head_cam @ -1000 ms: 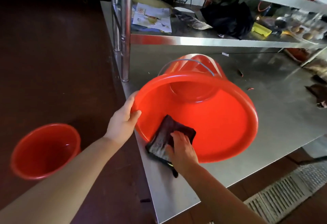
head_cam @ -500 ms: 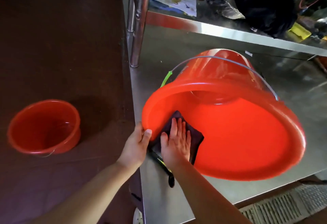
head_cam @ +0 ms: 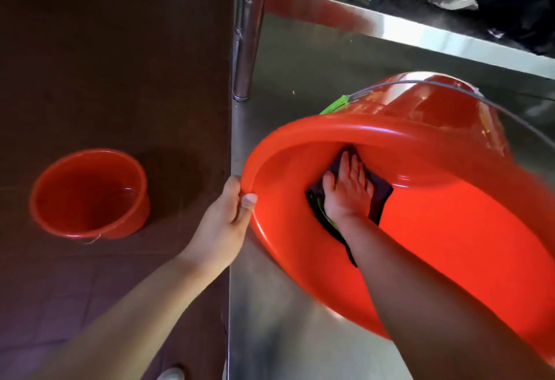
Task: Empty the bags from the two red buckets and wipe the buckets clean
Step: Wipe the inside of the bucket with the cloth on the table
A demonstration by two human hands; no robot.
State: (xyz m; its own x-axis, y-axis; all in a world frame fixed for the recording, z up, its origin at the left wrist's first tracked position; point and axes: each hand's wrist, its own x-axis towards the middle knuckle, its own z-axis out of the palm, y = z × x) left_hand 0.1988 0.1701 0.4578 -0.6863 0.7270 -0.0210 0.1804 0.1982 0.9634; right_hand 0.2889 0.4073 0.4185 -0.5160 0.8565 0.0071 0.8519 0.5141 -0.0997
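The left hand [head_cam: 223, 223] has its grip curled on the rim of the tipped red bucket [head_cam: 450, 244] on the counter [head_cam: 288, 334]. The right hand [head_cam: 350, 189] presses a dark cloth [head_cam: 380, 196] flat-fingered inside it.

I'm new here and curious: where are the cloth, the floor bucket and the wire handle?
cloth [head_cam: 380, 196]: head view, right corner.
floor bucket [head_cam: 90, 231]: head view, near rim.
wire handle [head_cam: 390, 84]: head view, middle.
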